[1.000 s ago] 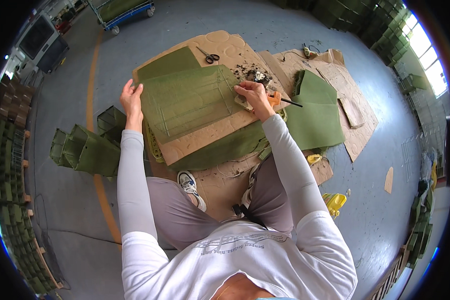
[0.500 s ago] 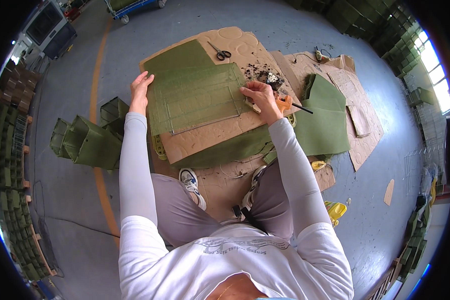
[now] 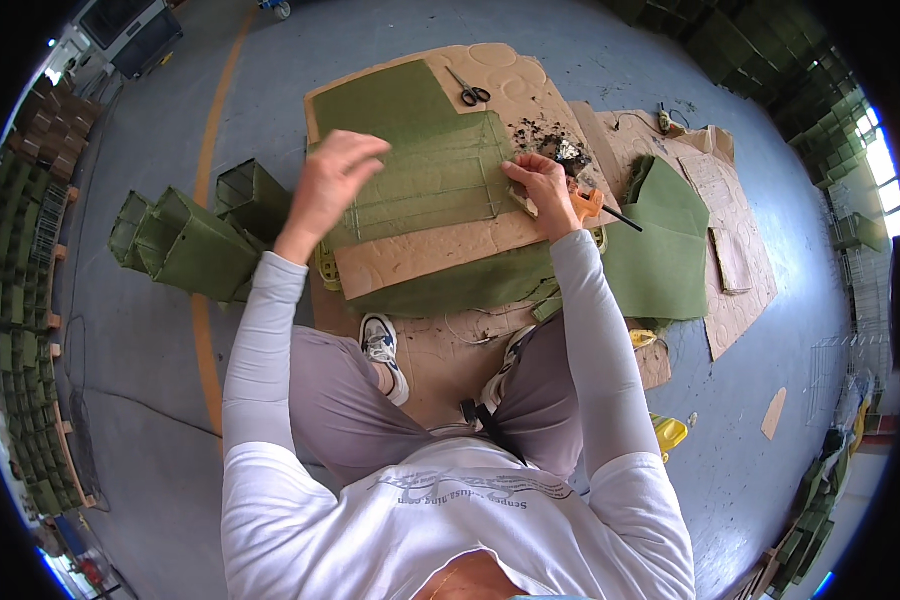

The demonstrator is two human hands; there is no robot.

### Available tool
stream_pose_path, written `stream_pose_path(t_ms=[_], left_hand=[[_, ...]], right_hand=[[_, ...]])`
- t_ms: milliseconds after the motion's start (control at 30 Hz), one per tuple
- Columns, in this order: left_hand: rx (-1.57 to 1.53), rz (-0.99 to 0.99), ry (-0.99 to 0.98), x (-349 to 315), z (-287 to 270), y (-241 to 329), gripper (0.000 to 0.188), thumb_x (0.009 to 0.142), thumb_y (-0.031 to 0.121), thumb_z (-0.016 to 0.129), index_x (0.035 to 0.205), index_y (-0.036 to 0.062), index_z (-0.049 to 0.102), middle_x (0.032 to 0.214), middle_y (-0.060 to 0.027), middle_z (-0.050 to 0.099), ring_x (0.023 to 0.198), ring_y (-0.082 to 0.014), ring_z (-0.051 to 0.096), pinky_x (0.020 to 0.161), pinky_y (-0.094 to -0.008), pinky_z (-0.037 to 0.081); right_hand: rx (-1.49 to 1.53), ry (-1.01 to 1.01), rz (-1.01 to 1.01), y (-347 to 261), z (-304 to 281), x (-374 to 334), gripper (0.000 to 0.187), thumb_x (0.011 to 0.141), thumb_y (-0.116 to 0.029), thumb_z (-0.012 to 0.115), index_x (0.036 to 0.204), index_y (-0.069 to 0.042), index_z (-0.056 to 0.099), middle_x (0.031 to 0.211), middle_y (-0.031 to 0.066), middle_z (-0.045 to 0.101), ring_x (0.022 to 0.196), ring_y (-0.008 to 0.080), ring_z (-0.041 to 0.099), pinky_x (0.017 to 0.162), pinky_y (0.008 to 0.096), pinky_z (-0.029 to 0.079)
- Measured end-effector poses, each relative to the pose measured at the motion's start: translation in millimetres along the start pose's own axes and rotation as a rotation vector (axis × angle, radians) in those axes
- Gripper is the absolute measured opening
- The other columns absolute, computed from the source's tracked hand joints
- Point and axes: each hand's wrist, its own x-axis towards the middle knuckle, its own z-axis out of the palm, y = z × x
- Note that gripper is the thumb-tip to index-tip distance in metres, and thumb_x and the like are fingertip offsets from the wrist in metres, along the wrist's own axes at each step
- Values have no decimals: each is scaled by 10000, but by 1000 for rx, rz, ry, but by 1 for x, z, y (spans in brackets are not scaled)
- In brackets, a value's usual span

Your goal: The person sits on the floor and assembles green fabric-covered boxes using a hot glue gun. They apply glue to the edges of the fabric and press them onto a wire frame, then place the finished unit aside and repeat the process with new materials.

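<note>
A broad brown cardboard sheet (image 3: pixel 440 252), stained and scuffed, forms the work surface. On its middle lies a thin, see-through green sheet with a thin wire frame (image 3: pixel 420 185) showing in it, and at its far left a denser, dark green fabric panel (image 3: pixel 385 98). The right hand (image 3: pixel 540 185) is at the right part of the cardboard, thumb and forefinger pinched on the green sheet's right edge. The left hand (image 3: pixel 335 185), blurred, is above the cardboard's left side, its fingers extended and its grasp loose, with nothing visible in it.

Black-handled scissors (image 3: pixel 472 95) lie on the cardboard's far part; dark crumbs and a silvery scrap (image 3: pixel 570 152) lie toward its right edge, near an orange-bodied tool with a black rod (image 3: pixel 587 203). Right of the cardboard, folded green fabric pieces (image 3: pixel 660 250) rest on further cardboard. Left of it, open box-shaped green fabric containers (image 3: pixel 195 245) stand on the grey floor (image 3: pixel 760 330), over an orange floor stripe (image 3: pixel 212 150). Farther left are stacked green goods (image 3: pixel 30 400); far to its right, a bright window (image 3: pixel 882 165).
</note>
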Motion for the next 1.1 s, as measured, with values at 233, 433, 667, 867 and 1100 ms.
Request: stream_pose_path(t_ms=[233, 433, 667, 867, 1100], left_hand=[[-107, 77, -229, -6, 49, 21, 580, 731, -12, 667, 1263, 170, 529, 962, -14, 629, 898, -197, 598, 810, -341, 531], [-23, 131, -242, -6, 51, 19, 601, 727, -26, 664, 1281, 154, 514, 808, -11, 578, 754, -189, 578, 733, -335, 527], [-152, -186, -45, -26, -29, 21, 490, 770, 5, 660, 1242, 82, 558, 800, -10, 637, 750, -96, 590, 755, -238, 489], [22, -628, -153, -186, -87, -63, 469, 822, 42, 616, 1266, -33, 485, 941, -165, 673, 841, -233, 641, 808, -309, 485], [53, -847, -133, -152, -79, -57, 546, 924, 311, 527, 1328, -33, 403, 978, -190, 661, 995, -244, 623, 885, -331, 438]], right_hand=[[26, -17, -32, 2, 1, 2, 146, 745, -93, 747, 793, -39, 620, 678, -17, 598, 563, 40, 509, 490, 183, 379], [-24, -6, -12, -5, 4, -5, 116, 796, -124, 711, 777, -71, 609, 672, -61, 546, 567, 20, 467, 513, 180, 369], [-1, 0, -27, 0, 4, -3, 114, 794, -125, 713, 786, -71, 612, 687, -53, 563, 577, 23, 486, 521, 178, 380], [5, -14, -29, -2, 3, -5, 106, 792, -123, 713, 789, -71, 620, 693, -54, 572, 571, 23, 486, 516, 178, 378], [4, 28, -5, 3, -4, -4, 119, 772, -113, 727, 797, -46, 631, 689, -47, 577, 574, 29, 494, 514, 174, 379]])
